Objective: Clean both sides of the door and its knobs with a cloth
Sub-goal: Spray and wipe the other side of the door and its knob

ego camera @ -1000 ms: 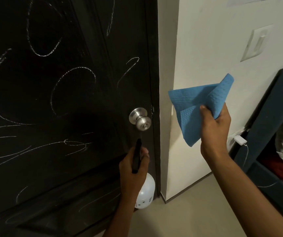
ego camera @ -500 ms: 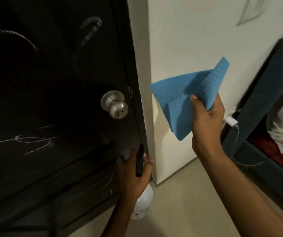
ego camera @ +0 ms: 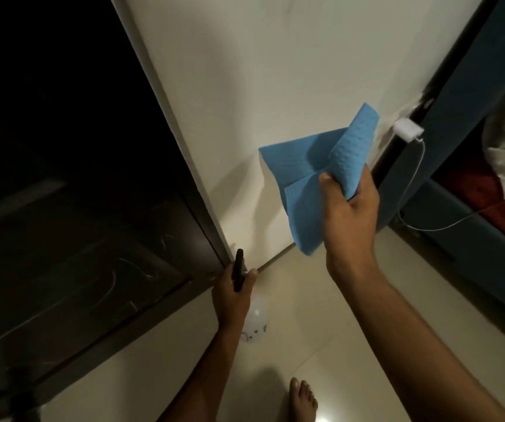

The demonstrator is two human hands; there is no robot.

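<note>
— What does each hand hold?

— The right hand (ego camera: 350, 214) pinches a folded blue textured cloth (ego camera: 312, 178) between thumb and curled fingers, raised in front of the cream wall (ego camera: 260, 71). The left hand (ego camera: 233, 295) grips a white plastic spray bottle (ego camera: 256, 325) with a black trigger head, low over the pale tiled floor (ego camera: 306, 300).

— And the door?

— The dark wooden door (ego camera: 71, 223), scrawled with faint chalk lines, stands to the left, just beside the bottle. A white charger (ego camera: 408, 130) with its cable hangs at the right, and a bare foot (ego camera: 303, 397) shows below.

Blue cloth (ego camera: 306, 178) hanging folded, right of dark chalk-scribbled door (ego camera: 62, 208), in front of wall.
</note>
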